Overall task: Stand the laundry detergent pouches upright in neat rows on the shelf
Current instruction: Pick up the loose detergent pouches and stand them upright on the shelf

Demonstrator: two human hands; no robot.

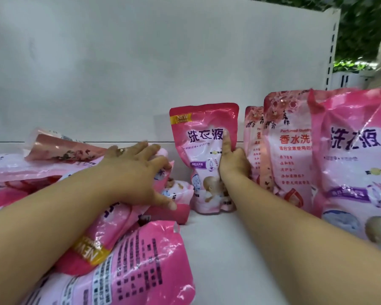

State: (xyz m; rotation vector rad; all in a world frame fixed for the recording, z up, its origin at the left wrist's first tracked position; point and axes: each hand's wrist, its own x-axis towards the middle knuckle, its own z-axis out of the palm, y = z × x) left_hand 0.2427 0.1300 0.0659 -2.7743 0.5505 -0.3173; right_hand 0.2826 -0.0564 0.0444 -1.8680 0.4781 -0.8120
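1. Closest to the camera is a pink pouch lying flat, back label up, at the shelf's front-left. It's the bottom of a messy heap of fallen pouches covering the left side.
2. The right hand grips the small upright pouch by its right edge, forefinger pressed up the front and the other fingers curled round the side. The pouch stands near the back wall, mid-shelf, base on the shelf.
3. The left hand lies spread on top of the heap, fingers straight, thumb down against a pouch — not pinching anything, as far as I can see.
4. Three standing pouches fill the right: a big pink one up front, a rose-print one behind it, and one more further back.
5. Tip for this step, I'd say: slide the small pouch right until it's just beside the back rose one, square its base, and ease off slowly — soft bags slump.
6. Room-wise, there's a bare strip from the front edge to the small pouch, between heap and row. Good lane for bringing the next one in.
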